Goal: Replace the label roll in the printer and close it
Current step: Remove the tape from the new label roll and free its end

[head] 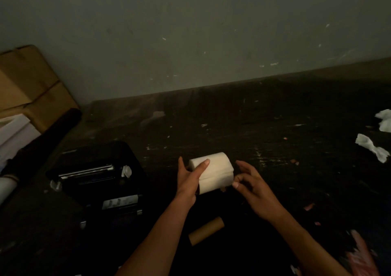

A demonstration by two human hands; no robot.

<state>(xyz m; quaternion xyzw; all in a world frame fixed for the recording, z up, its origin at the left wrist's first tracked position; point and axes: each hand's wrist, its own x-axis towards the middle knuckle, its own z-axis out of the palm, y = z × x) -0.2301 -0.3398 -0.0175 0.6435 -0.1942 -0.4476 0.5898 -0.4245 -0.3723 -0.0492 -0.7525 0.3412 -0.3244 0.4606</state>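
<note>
A white label roll (215, 173) is held above the dark table, axis running left to right. My left hand (189, 180) grips its left end, a finger lying across the top. My right hand (251, 188) is at the roll's right end with fingertips pinched at its lower edge. The black label printer (99, 182) stands open to the left of my hands, its metal roller bar and lid showing. An empty brown cardboard core (206, 231) lies on the table below the roll, between my forearms.
Cardboard boxes (31, 87) and a white box (12, 134) are stacked at the far left by the wall. Crumpled white paper scraps (372, 148) lie at the right edge. The dark table (275, 127) is speckled with bits of debris.
</note>
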